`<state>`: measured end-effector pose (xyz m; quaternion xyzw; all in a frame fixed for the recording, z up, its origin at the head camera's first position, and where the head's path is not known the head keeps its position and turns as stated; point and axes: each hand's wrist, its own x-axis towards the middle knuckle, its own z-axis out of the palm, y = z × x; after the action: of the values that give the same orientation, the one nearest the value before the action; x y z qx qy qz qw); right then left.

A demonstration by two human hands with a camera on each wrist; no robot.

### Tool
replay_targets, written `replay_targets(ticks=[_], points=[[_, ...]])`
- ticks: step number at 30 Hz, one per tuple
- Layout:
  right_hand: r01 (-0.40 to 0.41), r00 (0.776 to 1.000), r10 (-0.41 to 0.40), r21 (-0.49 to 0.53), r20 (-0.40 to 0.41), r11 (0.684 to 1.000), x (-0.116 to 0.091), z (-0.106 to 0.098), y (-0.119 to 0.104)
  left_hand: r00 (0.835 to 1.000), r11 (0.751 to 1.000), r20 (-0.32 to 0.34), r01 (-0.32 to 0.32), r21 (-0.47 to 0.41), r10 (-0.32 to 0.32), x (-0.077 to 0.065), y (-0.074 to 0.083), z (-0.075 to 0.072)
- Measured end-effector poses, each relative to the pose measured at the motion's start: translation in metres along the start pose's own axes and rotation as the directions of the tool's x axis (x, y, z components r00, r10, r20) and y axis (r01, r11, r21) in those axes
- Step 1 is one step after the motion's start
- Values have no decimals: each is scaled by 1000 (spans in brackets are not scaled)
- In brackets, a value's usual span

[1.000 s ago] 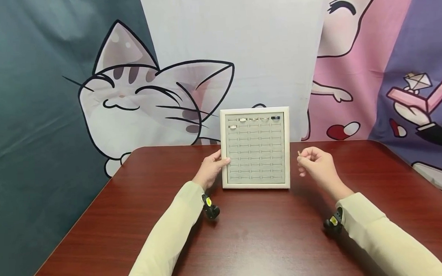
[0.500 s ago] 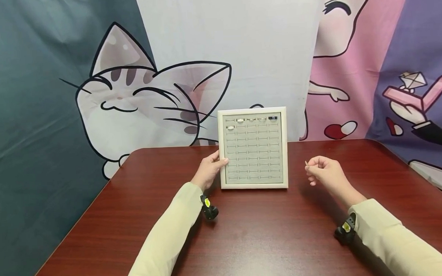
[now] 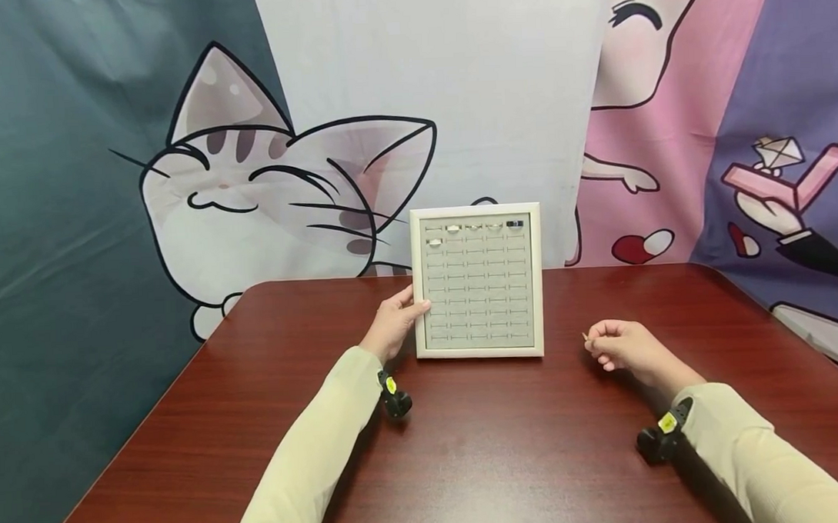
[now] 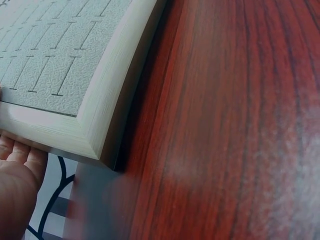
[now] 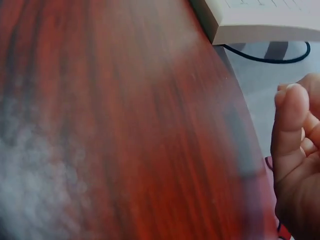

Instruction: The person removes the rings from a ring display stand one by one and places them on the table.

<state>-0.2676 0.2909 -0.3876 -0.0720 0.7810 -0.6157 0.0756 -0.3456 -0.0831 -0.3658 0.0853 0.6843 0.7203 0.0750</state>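
A ring display board with a pale frame and a grey slotted pad stands upright on the table. My left hand grips its left edge, thumb on the front and fingers behind; in the left wrist view the fingers show under the frame. Several rings sit in the top row, among them a dark ring at the right end. One silvery ring is at the left of the second row. To the right of the board, my right hand pinches a small gold-coloured ring between thumb and forefinger, mostly hidden by the fingertips.
The board stands on a glossy reddish-brown wooden table. Behind the table's far edge hangs a printed cloth backdrop with cartoon figures. A wrist camera is strapped to the right sleeve and another wrist camera to the left.
My right hand has moved away from the board, to the right and down toward the table, still pinching the small ring. The left hand keeps its hold on the board. The head view has shifted slightly.
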Motion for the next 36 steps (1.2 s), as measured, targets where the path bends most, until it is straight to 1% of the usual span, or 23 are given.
replay_targets(ticks=[7,10,14,19,26,31,36], points=[[-46,998,46,-12,33,999,-1,-2,6,1000,1000,2,-7,-7,7,0,-1,0],[-83,996,84,-25,20,996,0,-2,7,1000,1000,4,-4,-6,4,0,-1,0],[-114,993,114,-58,-1,992,3,-2,8,1000,1000,4,-5,-7,5,1,0,0],[-134,991,134,-80,6,988,6,-3,6,1000,1000,1,2,-19,-2,2,1,0],[-184,983,185,-83,1,979,8,-3,4,1000,1000,5,-2,-15,2,2,0,-1],[-194,981,195,-82,8,978,8,-2,4,1000,1000,8,-7,-24,7,2,-2,-1],[-176,984,177,-66,20,982,5,-3,5,1000,999,9,-7,-36,7,2,-2,0]])
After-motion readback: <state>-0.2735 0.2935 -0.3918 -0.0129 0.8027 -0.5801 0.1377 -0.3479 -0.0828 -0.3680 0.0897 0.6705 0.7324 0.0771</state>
